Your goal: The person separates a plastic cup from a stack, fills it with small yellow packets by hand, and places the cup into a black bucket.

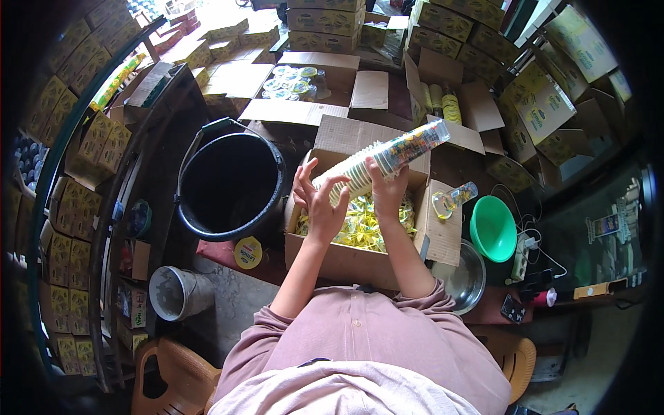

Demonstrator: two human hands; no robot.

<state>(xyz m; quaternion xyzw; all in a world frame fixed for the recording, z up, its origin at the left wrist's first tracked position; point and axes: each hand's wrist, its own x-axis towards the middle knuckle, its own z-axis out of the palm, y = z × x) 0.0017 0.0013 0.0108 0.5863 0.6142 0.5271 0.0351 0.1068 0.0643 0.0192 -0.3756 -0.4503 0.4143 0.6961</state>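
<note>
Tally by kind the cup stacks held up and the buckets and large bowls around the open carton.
Long stack of pale printed cups: 1
Round black bucket and round grey bucket: 2
Round green plastic bowl and round shiny bowl: 2
Total: 5

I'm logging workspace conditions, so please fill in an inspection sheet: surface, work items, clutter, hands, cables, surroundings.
Surface: red worktop, visible along its near edge, largely covered.
Work items: stack of nested cups, tilted, above an open carton containing yellow-and-white pieces; single printed cup on the right flap.
Clutter: black bucket, round yellow lid, green bowl.
Left hand: fingers spread at the stack's lower end; contact unclear.
Right hand: grips the stack.
Cables: white, loose, near a power strip at right.
Surroundings: stacked yellow boxes, brown chairs.
</note>
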